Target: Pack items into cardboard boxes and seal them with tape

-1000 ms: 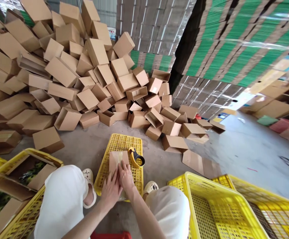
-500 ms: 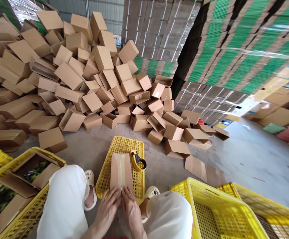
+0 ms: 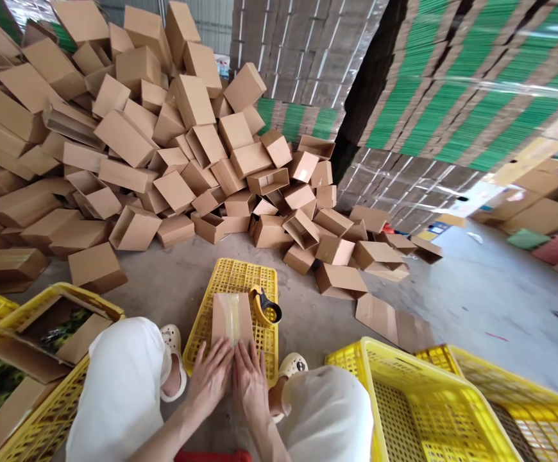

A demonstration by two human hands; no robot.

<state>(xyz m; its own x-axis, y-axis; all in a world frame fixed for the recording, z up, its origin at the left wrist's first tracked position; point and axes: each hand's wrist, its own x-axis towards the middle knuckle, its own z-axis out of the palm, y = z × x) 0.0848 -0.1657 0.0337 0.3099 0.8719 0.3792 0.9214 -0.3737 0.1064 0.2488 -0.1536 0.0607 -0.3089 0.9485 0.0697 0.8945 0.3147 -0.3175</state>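
A closed cardboard box (image 3: pixel 219 314) lies on a yellow plastic crate (image 3: pixel 229 273) between my knees, with a strip of clear tape (image 3: pixel 232 314) along the middle of its top. My left hand (image 3: pixel 212 369) rests flat on the near left part of the box, fingers stretched out. Beside it, my right hand (image 3: pixel 250 378) lies flat on the near right part, fingers also extended. Neither grips anything. A yellow-and-black tape dispenser (image 3: pixel 265 307) sits on the crate, just right of the box. My hands hide the box's near end.
A large heap of cardboard boxes (image 3: pixel 135 154) fills the floor ahead. On the left, a yellow crate (image 3: pixel 101 305) holds open boxes with dark green contents. Yellow crates (image 3: pixel 394 385) stand at right. Flattened cardboard stacks (image 3: pixel 452 83) rise behind; a flattened piece (image 3: pixel 389 317) lies on the floor.
Both hands have slid slightly farther up over the top of the box. The view has tipped down a little. The tape dispenser stays in its place on the crate.
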